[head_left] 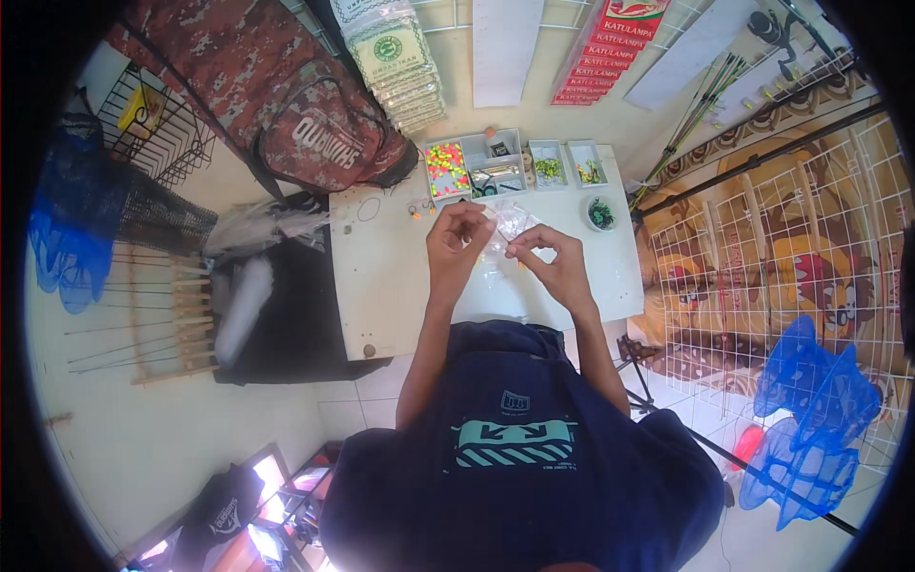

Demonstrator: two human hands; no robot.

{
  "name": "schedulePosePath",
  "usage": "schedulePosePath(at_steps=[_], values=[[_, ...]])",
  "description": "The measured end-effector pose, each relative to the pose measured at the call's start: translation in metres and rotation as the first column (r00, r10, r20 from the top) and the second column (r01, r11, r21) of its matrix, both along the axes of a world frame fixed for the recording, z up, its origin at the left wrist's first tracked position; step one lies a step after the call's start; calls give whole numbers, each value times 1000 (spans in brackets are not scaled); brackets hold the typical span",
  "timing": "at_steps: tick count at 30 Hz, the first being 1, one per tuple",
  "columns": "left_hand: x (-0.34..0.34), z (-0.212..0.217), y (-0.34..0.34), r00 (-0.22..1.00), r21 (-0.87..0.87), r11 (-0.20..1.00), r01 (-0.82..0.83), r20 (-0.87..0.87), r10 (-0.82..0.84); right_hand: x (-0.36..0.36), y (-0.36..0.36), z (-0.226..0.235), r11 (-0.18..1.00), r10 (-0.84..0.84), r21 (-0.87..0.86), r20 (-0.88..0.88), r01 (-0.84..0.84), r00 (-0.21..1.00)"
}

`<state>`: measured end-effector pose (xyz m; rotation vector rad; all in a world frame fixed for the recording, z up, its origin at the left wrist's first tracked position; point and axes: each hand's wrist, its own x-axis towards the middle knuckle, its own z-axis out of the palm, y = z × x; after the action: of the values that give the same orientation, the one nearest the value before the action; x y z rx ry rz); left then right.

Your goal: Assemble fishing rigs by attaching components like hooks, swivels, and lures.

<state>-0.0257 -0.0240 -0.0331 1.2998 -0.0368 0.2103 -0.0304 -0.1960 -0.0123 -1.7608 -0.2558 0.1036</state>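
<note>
Over the white table [381,276], my left hand [457,246] and my right hand [557,271] are raised close together in front of my chest. The fingers of each are closed in a pinch. A thin dark sliver [503,235] shows in the small gap between the fingertips, too small to name. I cannot tell which hand holds it. Clear plastic bags [515,214] lie crumpled on the table just behind and beneath the fingers. A tiny orange bit shows below the right fingertips.
Behind my hands stand a divided tray [470,195] with pink and yellow beads, two small white trays [547,183] [599,181] of green pieces, and a round tub [600,227]. A camouflage rod bag [319,138] leans at the left. Blue nets [810,400] hang on the right.
</note>
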Motion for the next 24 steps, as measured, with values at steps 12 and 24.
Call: schedulePosePath(at_steps=[12,24], values=[[2,47,26,942,829,553,83,115,-315,-1,-1,23,922,77,-387,228,18,971],[11,41,26,920,674,689,266,35,-391,2,-6,27,918,106,-398,248,1,963]])
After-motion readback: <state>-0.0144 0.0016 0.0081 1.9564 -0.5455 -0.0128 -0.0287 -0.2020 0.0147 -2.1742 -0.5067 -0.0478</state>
